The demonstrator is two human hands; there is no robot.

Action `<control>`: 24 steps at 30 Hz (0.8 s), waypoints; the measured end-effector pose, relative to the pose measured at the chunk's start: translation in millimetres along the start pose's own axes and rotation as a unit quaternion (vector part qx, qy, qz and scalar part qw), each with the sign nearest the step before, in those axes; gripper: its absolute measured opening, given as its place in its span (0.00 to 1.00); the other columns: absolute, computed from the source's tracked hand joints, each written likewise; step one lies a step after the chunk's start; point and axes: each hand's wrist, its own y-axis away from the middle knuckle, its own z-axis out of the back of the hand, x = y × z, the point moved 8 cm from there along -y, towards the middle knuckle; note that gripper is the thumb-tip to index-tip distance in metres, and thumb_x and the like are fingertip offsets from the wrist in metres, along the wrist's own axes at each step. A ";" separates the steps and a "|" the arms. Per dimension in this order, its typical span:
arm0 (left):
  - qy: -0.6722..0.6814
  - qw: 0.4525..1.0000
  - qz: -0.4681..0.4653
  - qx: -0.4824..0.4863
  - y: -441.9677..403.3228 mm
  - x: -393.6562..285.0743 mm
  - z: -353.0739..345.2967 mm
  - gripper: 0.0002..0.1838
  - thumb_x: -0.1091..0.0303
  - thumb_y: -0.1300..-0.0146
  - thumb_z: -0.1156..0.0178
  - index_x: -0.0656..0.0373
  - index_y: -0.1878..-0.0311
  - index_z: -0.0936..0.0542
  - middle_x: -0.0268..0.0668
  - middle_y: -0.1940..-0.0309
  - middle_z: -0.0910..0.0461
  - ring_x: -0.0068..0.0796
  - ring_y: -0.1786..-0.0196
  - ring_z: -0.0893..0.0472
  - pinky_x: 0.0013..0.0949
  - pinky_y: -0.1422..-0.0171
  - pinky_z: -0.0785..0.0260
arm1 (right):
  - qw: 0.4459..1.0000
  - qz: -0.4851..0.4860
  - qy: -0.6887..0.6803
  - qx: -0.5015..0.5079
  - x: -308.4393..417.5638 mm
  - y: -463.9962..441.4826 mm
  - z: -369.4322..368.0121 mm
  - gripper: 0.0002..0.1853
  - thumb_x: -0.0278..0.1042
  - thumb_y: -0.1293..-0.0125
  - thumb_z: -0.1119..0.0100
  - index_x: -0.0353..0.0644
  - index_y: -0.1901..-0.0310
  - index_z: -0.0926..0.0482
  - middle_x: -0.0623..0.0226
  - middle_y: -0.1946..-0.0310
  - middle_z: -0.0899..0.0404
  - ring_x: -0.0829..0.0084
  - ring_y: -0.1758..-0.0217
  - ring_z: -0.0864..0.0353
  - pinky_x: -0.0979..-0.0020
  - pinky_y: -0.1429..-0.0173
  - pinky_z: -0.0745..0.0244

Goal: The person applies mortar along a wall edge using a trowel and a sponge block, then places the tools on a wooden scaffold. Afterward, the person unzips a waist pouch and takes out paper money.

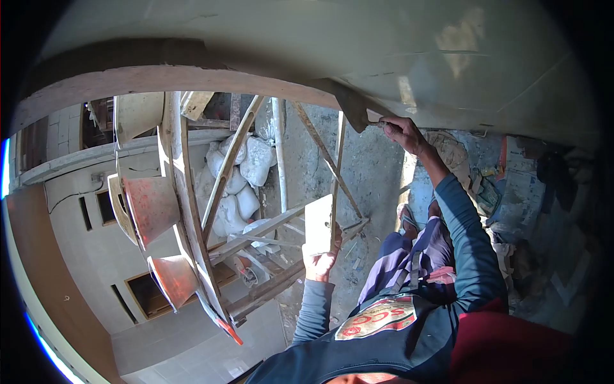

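My right hand is closed round the handle of a trowel. The trowel's blade lies against dark mortar at the edge of the smooth wall surface, beside a long wooden batten. Lower down, my left hand grips the near end of a pale, flat rectangular board, similar to a plasterer's hawk. The board's broad face shows no clear load of mortar. Its underside and some of my left fingers are hidden.
Left of me stands a wooden scaffold with an upright plank and slanting braces. Orange buckets sit by that plank. Several white sacks lie below. Crumpled sacks and debris are at right.
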 end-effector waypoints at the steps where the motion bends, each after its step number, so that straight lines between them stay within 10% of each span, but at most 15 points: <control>1: 0.001 1.000 -0.004 0.000 -1.3 -0.1 1.8 0.24 0.74 0.38 0.45 0.73 0.40 0.33 0.55 0.49 0.30 0.45 0.48 0.26 0.42 0.45 0.28 | 1.000 0.005 -0.004 -0.011 -7.7 3.0 0.6 0.20 0.41 0.31 0.44 0.33 0.46 0.23 0.74 0.74 0.27 0.81 0.71 0.31 0.75 0.64 0.30; 24: 0.025 1.000 0.008 -0.002 -5.1 7.7 -12.0 0.25 0.75 0.40 0.44 0.73 0.40 0.33 0.53 0.51 0.30 0.44 0.52 0.28 0.41 0.46 0.30 | 0.997 0.040 -0.058 -0.009 3.9 14.0 -19.6 0.19 0.42 0.29 0.46 0.31 0.50 0.22 0.73 0.78 0.29 0.82 0.75 0.32 0.76 0.69 0.34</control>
